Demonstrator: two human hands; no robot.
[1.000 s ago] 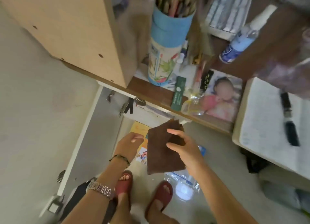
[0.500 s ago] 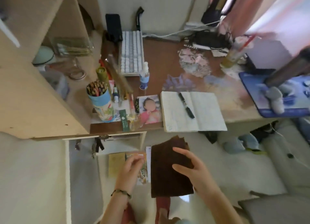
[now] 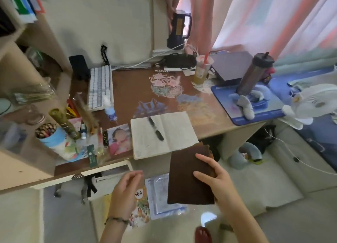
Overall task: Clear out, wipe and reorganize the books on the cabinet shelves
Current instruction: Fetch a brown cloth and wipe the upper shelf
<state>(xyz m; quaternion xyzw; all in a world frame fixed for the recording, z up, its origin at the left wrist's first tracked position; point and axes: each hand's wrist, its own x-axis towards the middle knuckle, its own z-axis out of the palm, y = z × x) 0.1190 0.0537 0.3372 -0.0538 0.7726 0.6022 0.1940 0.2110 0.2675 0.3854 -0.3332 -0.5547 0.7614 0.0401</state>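
Observation:
My right hand (image 3: 212,177) holds a folded dark brown cloth (image 3: 186,180) in the air in front of the desk edge, fingers on top and thumb hidden beneath. My left hand (image 3: 125,193) hovers to the left of the cloth, fingers loosely curled, holding nothing. Below it on the floor lie a picture book (image 3: 140,206), a clear plastic sleeve (image 3: 158,193) and a yellow book (image 3: 107,201). Upright books (image 3: 23,4) stand on the wooden shelf unit (image 3: 11,49) at the upper left.
The brown desk (image 3: 131,89) carries an open notebook (image 3: 175,131) with a pen (image 3: 156,130), a pencil tub (image 3: 54,140), a keyboard (image 3: 100,88), a spray bottle (image 3: 109,109), a drink cup (image 3: 201,69) and a tumbler (image 3: 253,75). A white fan (image 3: 313,104) stands at the right.
The view has lifted from the floor to the whole desk. My right hand has carried the cloth rightward. My left hand has moved away from the cloth's edge.

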